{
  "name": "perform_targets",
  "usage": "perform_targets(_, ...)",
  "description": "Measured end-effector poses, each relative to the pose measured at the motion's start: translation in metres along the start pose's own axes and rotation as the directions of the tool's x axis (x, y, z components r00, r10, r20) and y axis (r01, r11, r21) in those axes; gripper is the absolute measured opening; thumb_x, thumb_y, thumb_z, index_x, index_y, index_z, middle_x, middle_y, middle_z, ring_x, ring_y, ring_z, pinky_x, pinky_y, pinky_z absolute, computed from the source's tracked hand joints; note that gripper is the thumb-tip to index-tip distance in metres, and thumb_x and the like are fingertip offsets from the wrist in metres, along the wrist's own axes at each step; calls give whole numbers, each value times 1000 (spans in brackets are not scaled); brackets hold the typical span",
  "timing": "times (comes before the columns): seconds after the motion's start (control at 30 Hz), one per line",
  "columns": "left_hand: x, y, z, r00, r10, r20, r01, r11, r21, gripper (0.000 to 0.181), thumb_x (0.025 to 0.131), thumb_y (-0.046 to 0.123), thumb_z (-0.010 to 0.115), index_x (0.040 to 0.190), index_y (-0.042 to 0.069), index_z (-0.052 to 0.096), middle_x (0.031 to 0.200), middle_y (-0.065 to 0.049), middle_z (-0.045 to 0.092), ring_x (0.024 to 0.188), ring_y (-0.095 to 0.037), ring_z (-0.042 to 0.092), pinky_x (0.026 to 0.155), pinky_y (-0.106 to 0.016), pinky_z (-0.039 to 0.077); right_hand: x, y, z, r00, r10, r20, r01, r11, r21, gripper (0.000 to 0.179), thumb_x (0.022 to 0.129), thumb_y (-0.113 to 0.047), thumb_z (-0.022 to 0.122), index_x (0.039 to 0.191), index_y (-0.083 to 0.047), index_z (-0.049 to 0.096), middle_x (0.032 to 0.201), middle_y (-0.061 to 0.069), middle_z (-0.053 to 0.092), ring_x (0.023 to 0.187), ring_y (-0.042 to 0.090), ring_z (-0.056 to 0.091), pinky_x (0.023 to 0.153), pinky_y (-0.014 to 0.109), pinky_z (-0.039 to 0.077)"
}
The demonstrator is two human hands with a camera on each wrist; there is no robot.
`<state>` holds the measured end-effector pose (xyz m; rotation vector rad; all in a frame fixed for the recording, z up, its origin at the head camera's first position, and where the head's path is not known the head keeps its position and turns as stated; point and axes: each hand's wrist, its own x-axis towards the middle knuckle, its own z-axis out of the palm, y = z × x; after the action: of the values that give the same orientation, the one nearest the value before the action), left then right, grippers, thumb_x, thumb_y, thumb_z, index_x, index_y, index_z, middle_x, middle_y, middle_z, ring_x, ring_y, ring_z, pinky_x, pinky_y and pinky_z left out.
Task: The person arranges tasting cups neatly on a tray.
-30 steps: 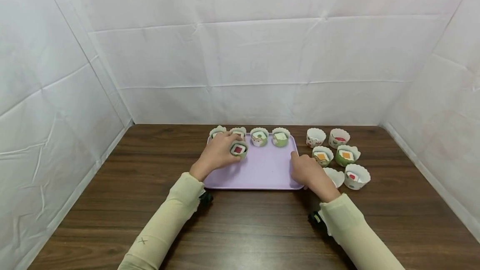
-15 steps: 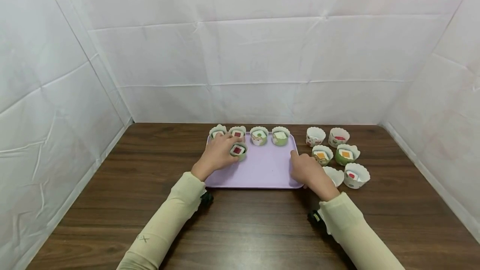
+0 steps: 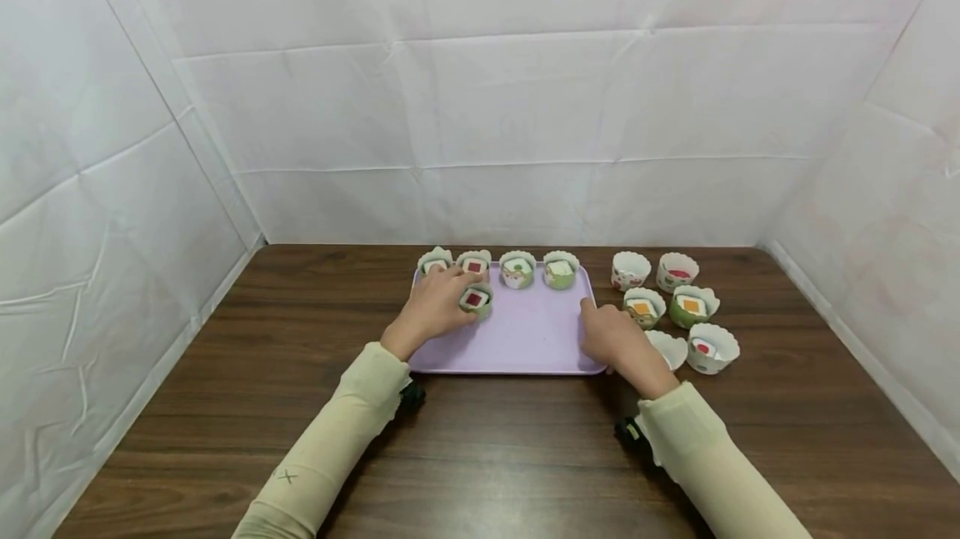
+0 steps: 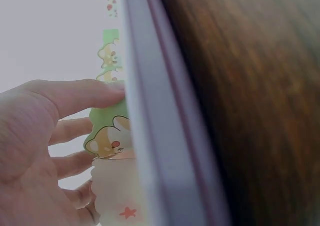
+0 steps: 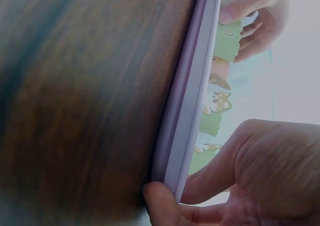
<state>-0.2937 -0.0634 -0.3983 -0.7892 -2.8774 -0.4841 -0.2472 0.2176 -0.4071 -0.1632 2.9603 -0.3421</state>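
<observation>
My left hand (image 3: 431, 307) is over the left part of a lilac tray (image 3: 532, 335). Between thumb and fingers it holds a green paper baking cup (image 3: 477, 306), with a white square piece with a dark red centre inside. In the left wrist view the thumb lies along a green cup (image 4: 107, 115) just beyond the tray's rim. On the tray's right edge my right hand (image 3: 621, 343) grips the rim, a fingertip underneath in the right wrist view. Along the tray's back edge stands a row of several filled paper cups (image 3: 517, 272); my left fingers partly cover the two leftmost.
Several more paper cups stand on the wooden table (image 3: 480, 456) right of the tray. Among them are a green cup with an orange-centred square (image 3: 692, 311) and a white cup (image 3: 711, 353) with a red-dotted piece. Another white cup (image 3: 667, 347) sits close beside my right wrist.
My left hand has shifted very slightly with the green cup, and the red-centred square in the cup behind shows more. My right hand has stayed on the tray's edge.
</observation>
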Motion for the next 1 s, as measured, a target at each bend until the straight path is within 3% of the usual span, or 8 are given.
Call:
perform_targets(0.1,-2,-1,-6,1000,3,-10,-3,1000,-24,55,86,27,82,138,15,66,135,-15,65,118,-40,56,99,-52,53,0,-1,1,1000,0,9,0,1000,9,31,98,-7,46,124,9,51,94,33,63,46,23,61,38,29,52)
perform_targets(0.23,-6,-4,-21,996,-6,-88,-2,995,-96,50,86,30,83,132,14,69,129,-16,65,121,-39,57,99,-52,54,1,-2,1,1000,0,18,0,1000,11,33,99,-8,45,127,9,50,95,33,63,46,23,62,38,29,52)
perform_targets(0.4,-17,-15,-40,980,-41,-193,7,985,-175,52,85,31,84,130,9,68,129,-15,66,115,-36,62,97,-51,55,2,-1,2,1000,-1,12,1,1000,6,32,100,-8,44,125,9,50,94,33,63,45,23,61,37,29,52)
perform_targets(0.53,-30,-30,-48,974,-81,-212,29,971,-237,57,86,30,84,134,7,65,129,-16,65,110,-33,64,94,-49,56,1,-1,1,1000,-6,5,6,1000,-1,31,99,-7,44,125,9,51,94,33,63,44,22,61,37,28,52)
perform_targets(0.63,-40,-41,-49,975,-118,-188,65,961,-269,61,85,27,85,137,4,61,126,-19,65,110,-33,64,95,-50,56,0,-1,-1,1000,-6,3,6,1000,0,33,99,-7,44,126,10,50,94,34,63,43,21,61,37,28,52)
perform_targets(0.77,-50,-53,-44,980,-170,-99,134,944,-302,68,84,23,85,142,3,55,130,-22,62,119,-38,62,102,-54,55,-1,0,-3,1000,-3,9,2,1000,9,35,98,-7,45,129,10,49,95,33,63,44,20,62,38,28,52)
perform_targets(1.0,-54,-64,-30,973,-221,62,228,895,-384,80,80,17,87,147,-1,48,138,-25,60,118,-40,65,100,-53,57,0,3,-1,1000,-20,24,20,1000,19,36,99,-6,45,131,10,48,93,30,62,44,18,62,39,27,53)
